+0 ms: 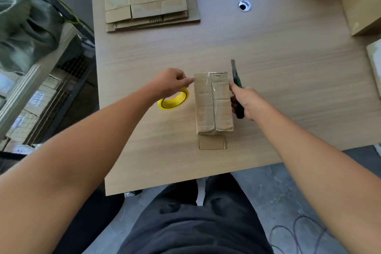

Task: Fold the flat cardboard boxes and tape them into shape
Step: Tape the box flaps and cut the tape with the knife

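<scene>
One box [213, 102] folded into shape, lying lengthwise near the middle of the table [288, 72], top flaps closed and meeting in one seam down its length. One strip of clear tape [210, 81] across the far end of that seam. One flap [212, 142] lying flat on the table at the near end.

Two bare hands at the box, one on each side. Left hand [172, 83] with fingers curled, thumb and forefinger pinched at the far left corner of the box; whether on cardboard or on a tape end, impossible to tell. Right hand [246, 101] clenched round the green handle of one knife [235, 74], blade out and pointing away, just beside the right wall of the box.

One yellow tape roll [174, 100] flat on the table, just left of the box, partly hidden under the left hand.

One stack of flat cardboard [151, 2] at the far left of the table, well apart from the box; number of sheets not countable. One round cable hole [245, 5] to the right of the stack. At least three more cartons [360, 6] along the far right edge, all cut off by the frame.
</scene>
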The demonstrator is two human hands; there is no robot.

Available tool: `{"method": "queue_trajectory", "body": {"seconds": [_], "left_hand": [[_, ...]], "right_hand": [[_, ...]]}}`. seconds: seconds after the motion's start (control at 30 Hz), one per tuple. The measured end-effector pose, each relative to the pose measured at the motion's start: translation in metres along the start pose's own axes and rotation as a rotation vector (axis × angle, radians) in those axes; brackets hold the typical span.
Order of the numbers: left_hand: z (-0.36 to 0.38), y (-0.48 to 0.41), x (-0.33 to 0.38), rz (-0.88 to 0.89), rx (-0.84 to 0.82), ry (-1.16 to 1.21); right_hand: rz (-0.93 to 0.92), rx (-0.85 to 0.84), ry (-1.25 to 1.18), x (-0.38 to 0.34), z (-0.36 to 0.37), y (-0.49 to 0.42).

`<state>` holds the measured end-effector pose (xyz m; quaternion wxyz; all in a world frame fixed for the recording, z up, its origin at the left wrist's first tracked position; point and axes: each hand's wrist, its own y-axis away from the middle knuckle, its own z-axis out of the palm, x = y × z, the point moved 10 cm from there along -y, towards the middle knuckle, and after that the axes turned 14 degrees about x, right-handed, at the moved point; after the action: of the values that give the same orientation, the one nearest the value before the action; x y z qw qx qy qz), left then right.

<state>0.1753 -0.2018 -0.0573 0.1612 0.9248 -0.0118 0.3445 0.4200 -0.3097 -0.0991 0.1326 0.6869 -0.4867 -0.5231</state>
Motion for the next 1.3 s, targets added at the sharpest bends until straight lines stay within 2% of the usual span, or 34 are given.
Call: {"method": "queue_trajectory", "body": {"seconds": [0.07,0.17,0.27,0.37,0.47,0.63,0.77,0.93,1.03,1.23,1.3], "left_hand": [[0.001,0.001,-0.002,-0.016,0.015,0.010],[0.003,0.002,-0.003,-0.033,0.026,0.025],[0.006,0.004,-0.004,-0.032,0.017,0.004],[0.000,0.001,0.005,0.000,0.011,-0.040],[-0.005,0.003,0.013,0.060,-0.011,-0.069],[0.003,0.031,-0.014,-0.083,-0.250,0.249],[-0.010,0.037,-0.035,-0.070,-0.082,0.296],[-0.021,0.026,-0.034,-0.077,0.054,-0.018],[-0.021,0.024,-0.016,-0.018,0.031,-0.169],[-0.040,0.041,-0.003,0.051,0.031,-0.118],[-0.060,0.052,-0.003,0.075,0.093,-0.123]], "right_hand": [[-0.070,0.085,0.099,-0.007,-0.017,0.009],[-0.364,0.214,0.153,-0.046,-0.037,0.042],[-0.701,0.166,0.326,-0.080,-0.014,0.097],[-0.836,0.191,0.632,-0.086,0.021,0.122],[-0.757,0.183,0.834,-0.066,0.039,0.121],[-0.808,0.168,0.903,-0.046,0.054,0.124],[-0.718,0.100,0.936,-0.045,0.064,0.125],[-0.664,0.100,1.054,-0.052,0.072,0.132],[-0.577,0.085,1.158,-0.055,0.076,0.130],[-0.494,0.036,1.332,-0.058,0.081,0.130],[-0.491,0.034,1.273,-0.058,0.079,0.132]]}}
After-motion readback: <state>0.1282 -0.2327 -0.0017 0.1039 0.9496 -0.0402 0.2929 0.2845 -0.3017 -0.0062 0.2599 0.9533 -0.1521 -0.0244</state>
